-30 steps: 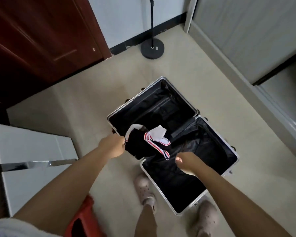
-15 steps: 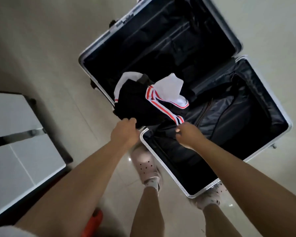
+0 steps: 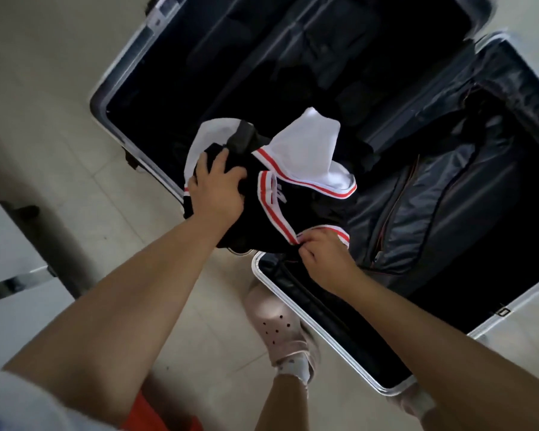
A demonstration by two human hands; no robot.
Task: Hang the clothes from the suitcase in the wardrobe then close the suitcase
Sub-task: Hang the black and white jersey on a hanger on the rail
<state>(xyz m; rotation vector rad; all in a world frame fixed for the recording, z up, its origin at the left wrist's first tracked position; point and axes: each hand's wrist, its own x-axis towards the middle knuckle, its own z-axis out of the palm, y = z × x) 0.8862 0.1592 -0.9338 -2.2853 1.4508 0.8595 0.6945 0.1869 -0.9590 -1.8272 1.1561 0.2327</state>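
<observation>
Your left hand (image 3: pixel 218 188) is gripping the black garment (image 3: pixel 262 209) bunched over the near edge of the open suitcase (image 3: pixel 119 73) on the floor, while your right hand (image 3: pixel 321 256) is pinching its red-and-white striped trim (image 3: pixel 277 213) just beside it.

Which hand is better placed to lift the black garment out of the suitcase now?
Probably the left. The left hand grips the bunched body of the black garment, over the open suitcase. The right hand only pinches the striped trim at its edge, which suits steadying.
</observation>
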